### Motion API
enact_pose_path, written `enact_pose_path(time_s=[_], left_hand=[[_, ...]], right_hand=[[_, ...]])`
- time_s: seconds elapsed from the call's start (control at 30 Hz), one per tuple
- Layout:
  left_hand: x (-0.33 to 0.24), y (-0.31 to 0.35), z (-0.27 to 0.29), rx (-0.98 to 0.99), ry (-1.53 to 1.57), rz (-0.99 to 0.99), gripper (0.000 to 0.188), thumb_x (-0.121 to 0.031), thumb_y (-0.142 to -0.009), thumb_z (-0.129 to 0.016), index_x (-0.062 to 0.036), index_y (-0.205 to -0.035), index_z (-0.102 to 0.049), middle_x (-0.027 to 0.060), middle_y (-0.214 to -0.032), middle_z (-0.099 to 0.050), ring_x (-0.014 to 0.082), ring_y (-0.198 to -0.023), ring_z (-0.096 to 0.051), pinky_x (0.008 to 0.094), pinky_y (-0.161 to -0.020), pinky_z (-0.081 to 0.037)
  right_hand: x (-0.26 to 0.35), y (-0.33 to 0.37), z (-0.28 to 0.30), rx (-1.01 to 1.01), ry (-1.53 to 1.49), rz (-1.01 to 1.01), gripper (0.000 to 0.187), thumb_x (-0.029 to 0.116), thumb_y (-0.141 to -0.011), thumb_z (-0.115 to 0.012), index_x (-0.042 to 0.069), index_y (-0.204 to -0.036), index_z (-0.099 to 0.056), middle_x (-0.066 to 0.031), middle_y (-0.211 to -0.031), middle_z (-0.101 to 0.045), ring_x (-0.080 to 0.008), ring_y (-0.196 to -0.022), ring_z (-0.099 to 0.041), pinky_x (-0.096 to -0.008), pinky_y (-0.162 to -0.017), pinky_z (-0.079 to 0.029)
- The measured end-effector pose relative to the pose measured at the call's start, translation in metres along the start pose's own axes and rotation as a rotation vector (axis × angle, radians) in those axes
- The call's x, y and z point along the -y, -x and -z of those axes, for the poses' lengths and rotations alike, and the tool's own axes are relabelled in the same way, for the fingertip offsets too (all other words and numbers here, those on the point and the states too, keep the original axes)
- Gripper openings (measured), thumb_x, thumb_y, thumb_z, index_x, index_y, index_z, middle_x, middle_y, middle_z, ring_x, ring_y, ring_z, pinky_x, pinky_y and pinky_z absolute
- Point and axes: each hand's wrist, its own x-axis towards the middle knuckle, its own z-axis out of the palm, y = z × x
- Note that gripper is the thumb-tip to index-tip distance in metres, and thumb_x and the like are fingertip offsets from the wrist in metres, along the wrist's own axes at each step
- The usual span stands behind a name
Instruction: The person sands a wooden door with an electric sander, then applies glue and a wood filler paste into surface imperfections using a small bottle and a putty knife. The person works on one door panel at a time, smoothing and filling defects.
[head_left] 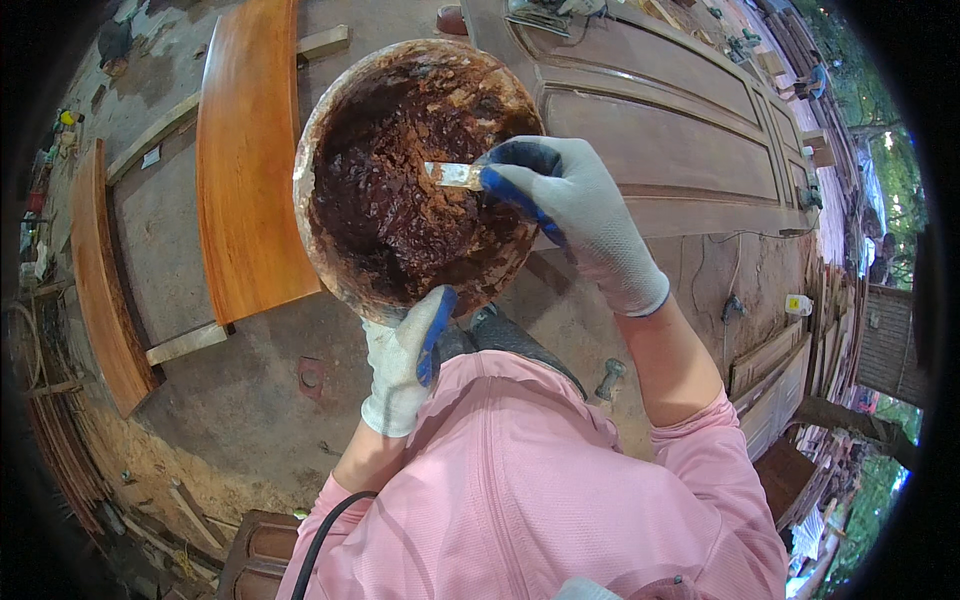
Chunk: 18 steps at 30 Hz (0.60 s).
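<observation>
My left hand [402,350], in a white glove with blue-coated palm and fingers, grips the near rim of a round, crusted tub [306,185]; its thumb lies over the edge. Dark reddish-brown paste [385,225] fills the bottom, with lighter, drier clumps up the far wall. Gloved the same way, my right hand [575,205] is closed around a small putty knife [447,174]. The pale flat blade points left over the paste. I cannot tell whether its tip touches the paste. The hand covers the handle.
Left of the tub, a glossy orange-brown wooden slab [250,150] and a narrower board [105,290] rest on wooden battens [187,343]. A large panelled door [660,145] lies at the right. Farther right are a cord [738,265] and a yellowish container [798,304].
</observation>
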Motion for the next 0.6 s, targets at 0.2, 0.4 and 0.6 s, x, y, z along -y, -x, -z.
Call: enact_pose_path(time_s=[0.2, 0.4, 0.6], left_hand=[[0.009, 0.006, 0.006, -0.004, -0.028, -0.042, 0.039, 0.0, -0.087, -0.067, -0.0011, -0.126, -0.068, 0.0107, -0.115, -0.071, 0.0249, -0.103, -0.065, 0.0355, -0.091, -0.05], [0.038, 0.048, 0.004, 0.023, -0.157, 0.156, 0.047, -0.003, -0.079, -0.074, -0.0014, -0.125, -0.068, 0.0119, -0.119, -0.07, 0.0269, -0.112, -0.065, 0.0386, -0.098, -0.049], [0.055, 0.107, -0.019, -0.083, 0.132, 0.493, 0.024, -0.003, -0.099, -0.062, 0.0013, -0.121, -0.068, 0.0092, -0.123, -0.064, 0.0201, -0.115, -0.061, 0.038, -0.103, -0.05]], right_hand=[[0.014, 0.025, 0.027, -0.018, -0.114, -0.177, 0.023, 0.021, -0.095, -0.069, 0.0, -0.102, -0.076, 0.0046, -0.075, -0.062, -0.0023, -0.066, -0.051, -0.0198, -0.059, -0.039], [-0.056, 0.036, 0.076, -0.187, -0.064, -0.229, 0.021, 0.019, -0.094, -0.072, 0.001, -0.104, -0.076, 0.0055, -0.081, -0.064, -0.0029, -0.071, -0.052, -0.0199, -0.06, -0.04], [-0.225, 0.009, 0.091, -0.212, 0.402, -0.101, 0.023, 0.021, -0.096, -0.067, 0.005, -0.11, -0.077, -0.0055, -0.089, -0.074, -0.0137, -0.081, -0.07, -0.0291, -0.07, -0.053]])
